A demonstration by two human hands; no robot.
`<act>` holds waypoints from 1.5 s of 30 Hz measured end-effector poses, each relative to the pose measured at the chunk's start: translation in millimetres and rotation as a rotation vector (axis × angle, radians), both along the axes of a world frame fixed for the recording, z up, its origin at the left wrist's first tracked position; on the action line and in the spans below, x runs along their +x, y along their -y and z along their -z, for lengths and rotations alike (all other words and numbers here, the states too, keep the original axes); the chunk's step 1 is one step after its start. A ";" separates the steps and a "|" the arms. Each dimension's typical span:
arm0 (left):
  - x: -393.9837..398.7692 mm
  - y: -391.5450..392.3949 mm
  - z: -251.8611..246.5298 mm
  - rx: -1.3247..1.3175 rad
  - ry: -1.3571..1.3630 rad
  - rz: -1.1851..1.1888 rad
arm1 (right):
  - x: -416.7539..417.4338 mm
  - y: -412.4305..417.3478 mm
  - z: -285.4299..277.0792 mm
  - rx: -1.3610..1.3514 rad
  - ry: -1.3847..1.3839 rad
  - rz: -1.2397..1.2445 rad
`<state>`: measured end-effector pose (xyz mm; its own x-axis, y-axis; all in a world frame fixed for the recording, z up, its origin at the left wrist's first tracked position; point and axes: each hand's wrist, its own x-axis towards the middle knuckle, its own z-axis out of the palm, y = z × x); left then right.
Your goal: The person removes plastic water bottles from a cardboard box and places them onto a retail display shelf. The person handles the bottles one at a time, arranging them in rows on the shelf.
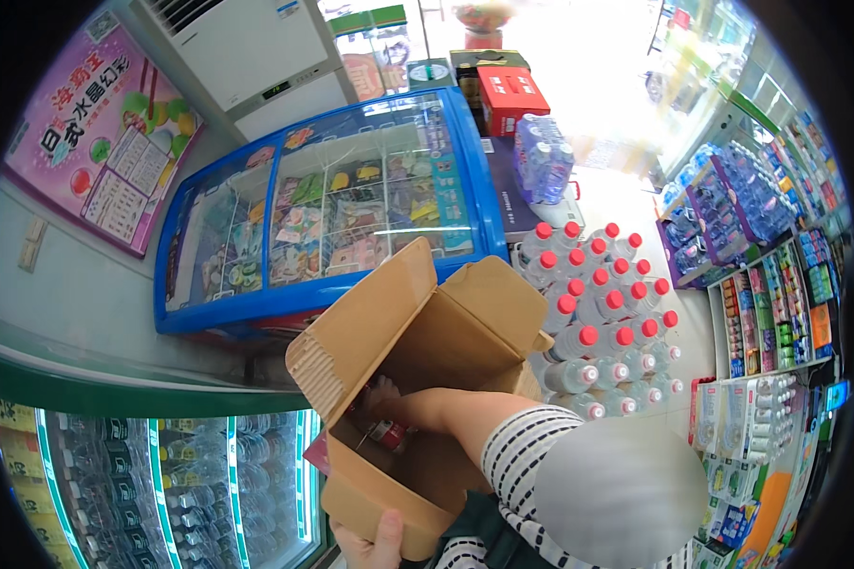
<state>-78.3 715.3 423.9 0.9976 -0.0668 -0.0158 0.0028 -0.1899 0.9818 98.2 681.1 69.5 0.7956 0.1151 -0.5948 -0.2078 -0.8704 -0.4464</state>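
Note:
An open cardboard box (462, 334), its flaps spread, stands tilted before me. At the bottom of the view my left hand (370, 542) grips the box's lower flap, thumb on the outer face. My right arm, in a striped sleeve, reaches down into the box. Inside, my right hand (383, 395) is at the left wall against a dark reddish item; shadow and the flap partly hide its fingers, so its hold is unclear. A bottle with a red label (389, 434) lies just below that hand in the box.
A blue-framed chest freezer (370, 192) stands behind the box. Many water bottles (598, 320) cover the floor to the right. Lower left is a lit drinks cooler (185, 491). Stocked shelves (776, 313) line the right; a shrink-wrapped bottle pack (543, 158) sits on a purple carton.

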 end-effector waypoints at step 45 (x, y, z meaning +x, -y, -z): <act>139.9 -11.1 375.3 -1.095 -1.245 0.205 | -68.9 121.9 -93.9 0.691 0.500 0.701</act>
